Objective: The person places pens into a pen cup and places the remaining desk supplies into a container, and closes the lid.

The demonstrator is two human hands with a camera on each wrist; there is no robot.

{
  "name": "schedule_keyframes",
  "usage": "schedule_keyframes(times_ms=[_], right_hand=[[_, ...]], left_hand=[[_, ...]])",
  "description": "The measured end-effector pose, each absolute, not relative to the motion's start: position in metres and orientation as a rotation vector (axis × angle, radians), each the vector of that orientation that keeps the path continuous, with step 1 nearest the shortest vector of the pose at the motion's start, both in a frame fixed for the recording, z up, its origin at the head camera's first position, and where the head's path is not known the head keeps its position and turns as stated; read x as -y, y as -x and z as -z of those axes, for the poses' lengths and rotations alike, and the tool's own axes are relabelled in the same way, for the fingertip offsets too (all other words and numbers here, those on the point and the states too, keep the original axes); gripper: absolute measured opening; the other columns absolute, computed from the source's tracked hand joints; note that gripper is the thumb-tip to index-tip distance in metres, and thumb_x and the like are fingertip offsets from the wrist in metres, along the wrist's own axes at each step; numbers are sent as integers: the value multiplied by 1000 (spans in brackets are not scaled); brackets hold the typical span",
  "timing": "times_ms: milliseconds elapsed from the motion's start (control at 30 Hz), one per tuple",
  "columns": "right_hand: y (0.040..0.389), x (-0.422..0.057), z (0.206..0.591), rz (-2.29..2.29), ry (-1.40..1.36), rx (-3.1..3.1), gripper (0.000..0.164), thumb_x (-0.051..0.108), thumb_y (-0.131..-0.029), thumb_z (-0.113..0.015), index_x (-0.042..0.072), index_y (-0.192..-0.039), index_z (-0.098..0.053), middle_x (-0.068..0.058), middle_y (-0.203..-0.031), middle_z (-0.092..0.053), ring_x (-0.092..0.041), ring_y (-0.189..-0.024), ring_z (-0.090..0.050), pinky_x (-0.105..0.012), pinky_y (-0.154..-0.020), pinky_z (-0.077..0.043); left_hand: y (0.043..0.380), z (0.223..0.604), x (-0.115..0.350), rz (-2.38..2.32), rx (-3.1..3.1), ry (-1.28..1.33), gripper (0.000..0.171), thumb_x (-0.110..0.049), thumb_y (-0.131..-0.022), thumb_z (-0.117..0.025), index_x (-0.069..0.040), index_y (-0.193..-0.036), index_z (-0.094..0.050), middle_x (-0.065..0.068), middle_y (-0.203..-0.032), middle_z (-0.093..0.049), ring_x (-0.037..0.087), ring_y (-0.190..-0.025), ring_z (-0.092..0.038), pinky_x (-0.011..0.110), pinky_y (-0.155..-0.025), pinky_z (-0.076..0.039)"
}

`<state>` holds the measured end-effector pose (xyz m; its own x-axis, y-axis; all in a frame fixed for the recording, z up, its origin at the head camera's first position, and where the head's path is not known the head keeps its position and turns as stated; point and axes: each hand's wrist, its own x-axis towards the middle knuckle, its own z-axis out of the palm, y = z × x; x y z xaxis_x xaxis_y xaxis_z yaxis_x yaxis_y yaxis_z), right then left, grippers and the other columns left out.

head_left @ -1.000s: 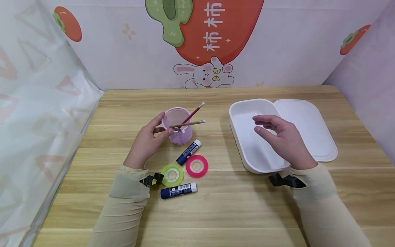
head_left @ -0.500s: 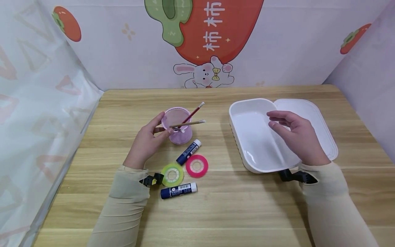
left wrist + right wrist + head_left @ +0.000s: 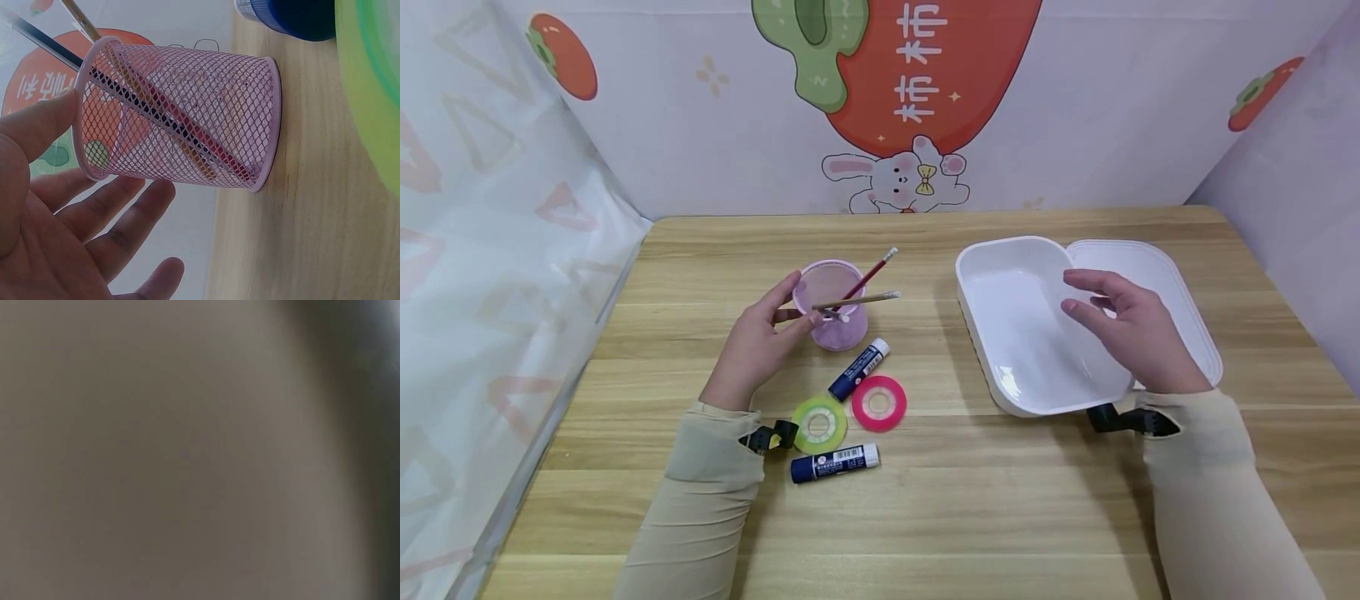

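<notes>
A pink mesh pencil cup (image 3: 839, 333) stands upright on the table, left of centre. Its rim is gripped by my left hand (image 3: 758, 337), thumb on the near side and fingers on the far side. A red pencil (image 3: 872, 273), a tan pencil (image 3: 865, 300) and a dark one (image 3: 44, 40) lean in it. My right hand (image 3: 1135, 325) hovers at the right side of a white plastic box (image 3: 1037, 333), fingers loosely bent and holding nothing. In the head view it overlaps the box's rim and the white lid (image 3: 1180, 333). The right wrist view is only a blur.
Before the cup lie a glue stick (image 3: 859, 369), a pink tape roll (image 3: 891, 421), a green tape roll (image 3: 805, 433) and a second glue stick (image 3: 835, 463). A printed cloth backdrop (image 3: 700, 150) rises behind the wooden table (image 3: 940, 517).
My right hand has moved to the right, from over the box's interior to its right side near the lid. The left hand and the pencil cup have stayed in place.
</notes>
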<state>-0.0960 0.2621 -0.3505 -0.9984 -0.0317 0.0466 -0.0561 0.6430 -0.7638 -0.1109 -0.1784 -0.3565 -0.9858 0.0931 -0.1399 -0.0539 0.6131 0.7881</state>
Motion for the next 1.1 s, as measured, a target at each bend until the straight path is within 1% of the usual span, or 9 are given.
schedule_keyframes(times_ms=[100,200,267,400,500,700,900,1000,1100], right_hand=[[99,-267,354,-1298,-65,2834,49,34,-98,-67,12,-140,-58,-4,-146,-54,-17,-135,-45,-35,-110,-40],[102,-271,358,-1314,-40,2840,51,34,-98,-67,9,-141,-57,-5,-153,-48,-23,-143,-37,-51,-112,-36],[104,-273,360,-1320,-16,2840,51,34,-98,-66,9,-141,-57,-4,-155,-45,-26,-143,-38,-47,-111,-39],[107,-278,367,-1364,19,2822,51,32,-99,-65,8,-143,-55,-4,-157,-43,-32,-136,-46,-17,-99,-46],[110,-282,373,-1446,24,2792,52,29,-100,-63,7,-146,-52,-6,-158,-41,-31,-137,-46,-6,-90,-44],[111,-289,383,-1596,60,2732,51,31,-104,-56,8,-149,-48,-2,-159,-39,-17,-145,-36,-8,-99,-40],[111,-293,392,-1793,219,2716,51,39,-105,-50,19,-151,-47,4,-161,-34,-20,-146,-34,-10,-91,-46],[111,-294,396,-1966,299,2627,47,37,-106,-49,23,-151,-48,6,-162,-32,-20,-149,-28,-13,-89,-48],[110,-293,398,-2127,331,2495,45,32,-106,-49,22,-150,-49,6,-162,-32,-18,-146,-33,-14,-88,-49]], left_hand=[[111,357,178,-1310,-2678,-45,74,-38,-98,-66,-25,-160,-28,8,-159,-39,31,-130,-53,49,-104,-48],[110,357,179,-1311,-2689,-66,73,-37,-98,-65,-24,-160,-28,9,-158,-40,32,-130,-54,50,-104,-48],[110,357,179,-1310,-2693,-72,73,-37,-98,-65,-23,-160,-28,10,-157,-40,32,-129,-54,50,-104,-48],[110,357,179,-1305,-2693,-66,74,-38,-98,-65,-24,-160,-28,9,-157,-40,32,-129,-54,50,-104,-47],[110,356,179,-1301,-2692,-63,74,-38,-98,-65,-24,-160,-28,9,-158,-40,32,-130,-54,50,-104,-47],[110,357,179,-1299,-2690,-66,74,-38,-98,-65,-24,-160,-28,9,-158,-39,32,-130,-54,50,-105,-47],[110,358,179,-1307,-2688,-70,74,-39,-98,-65,-25,-160,-28,9,-158,-39,32,-130,-54,49,-104,-48],[111,359,179,-1310,-2688,-63,73,-39,-98,-65,-26,-160,-27,9,-158,-40,32,-130,-54,49,-104,-48],[111,358,178,-1310,-2682,-48,73,-40,-98,-64,-27,-160,-27,8,-158,-40,31,-130,-53,49,-104,-48]])
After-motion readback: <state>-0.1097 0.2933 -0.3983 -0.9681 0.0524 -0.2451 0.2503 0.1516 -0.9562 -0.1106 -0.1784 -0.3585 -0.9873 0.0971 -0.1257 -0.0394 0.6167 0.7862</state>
